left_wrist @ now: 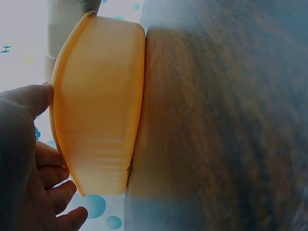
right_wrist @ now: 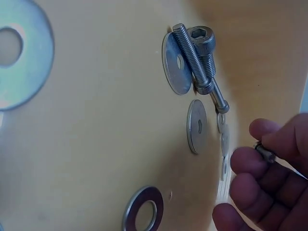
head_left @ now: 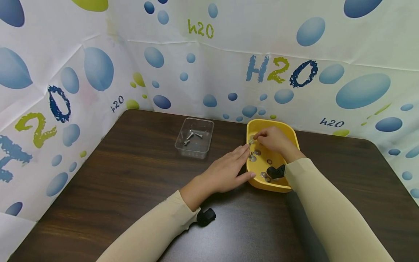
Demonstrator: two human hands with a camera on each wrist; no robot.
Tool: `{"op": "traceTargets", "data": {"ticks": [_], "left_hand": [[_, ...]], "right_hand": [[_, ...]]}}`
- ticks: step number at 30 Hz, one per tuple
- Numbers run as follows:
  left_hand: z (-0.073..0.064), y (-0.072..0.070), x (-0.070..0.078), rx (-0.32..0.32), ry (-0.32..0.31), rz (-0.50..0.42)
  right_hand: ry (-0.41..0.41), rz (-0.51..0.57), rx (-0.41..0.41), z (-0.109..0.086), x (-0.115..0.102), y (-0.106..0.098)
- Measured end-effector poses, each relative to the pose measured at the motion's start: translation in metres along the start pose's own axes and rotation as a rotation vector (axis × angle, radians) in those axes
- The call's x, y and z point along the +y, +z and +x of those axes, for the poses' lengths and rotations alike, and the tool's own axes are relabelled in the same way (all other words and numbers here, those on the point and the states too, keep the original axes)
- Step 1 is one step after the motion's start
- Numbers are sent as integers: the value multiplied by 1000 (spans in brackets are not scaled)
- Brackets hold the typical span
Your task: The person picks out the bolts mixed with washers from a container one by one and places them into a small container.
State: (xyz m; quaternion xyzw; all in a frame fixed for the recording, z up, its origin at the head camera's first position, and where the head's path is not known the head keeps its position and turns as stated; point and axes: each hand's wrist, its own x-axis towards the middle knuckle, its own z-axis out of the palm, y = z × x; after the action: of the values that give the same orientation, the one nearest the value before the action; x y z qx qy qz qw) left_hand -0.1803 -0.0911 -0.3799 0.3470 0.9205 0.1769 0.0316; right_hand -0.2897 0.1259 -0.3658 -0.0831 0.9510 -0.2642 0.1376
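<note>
While reaching into yellow tray (head_left: 268,187) (head view), rests relaxed left grip (left_wrist: 26,154) against its rim (left_wrist: 54,122) (left wrist), pinches inside with right grip (right_wrist: 276,180) (right wrist) a small metal piece (right_wrist: 265,153), likely light, hard, slippery, best held around its sides.

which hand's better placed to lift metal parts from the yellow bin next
Probably the right hand: it pinches a metal part over the yellow bin; the left hand touches its rim.
</note>
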Motion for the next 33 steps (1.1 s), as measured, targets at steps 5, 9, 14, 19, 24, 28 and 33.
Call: {"op": "traceTargets", "data": {"ticks": [5,9,14,19,24,28,33], "left_hand": [[0,0,0,-3,-4,-1],[0,0,0,-8,-7,-2],[0,0,-1,-8,-8,0],[1,0,-1,-3,-5,10],[1,-1,0,-7,-7,3],[0,-1,0,-12,-12,-7],[-1,-1,1,-16,-13,-11]], "right_hand": [[13,9,-13,-1,-2,-1],[23,14,-15,-2,-2,-2],[-7,0,-4,0,-2,-2],[-10,-2,32,1,-1,-3],[-17,30,42,0,-1,-4],[-17,34,53,-1,-4,-6],[-12,22,68,-3,-8,-7]]}}
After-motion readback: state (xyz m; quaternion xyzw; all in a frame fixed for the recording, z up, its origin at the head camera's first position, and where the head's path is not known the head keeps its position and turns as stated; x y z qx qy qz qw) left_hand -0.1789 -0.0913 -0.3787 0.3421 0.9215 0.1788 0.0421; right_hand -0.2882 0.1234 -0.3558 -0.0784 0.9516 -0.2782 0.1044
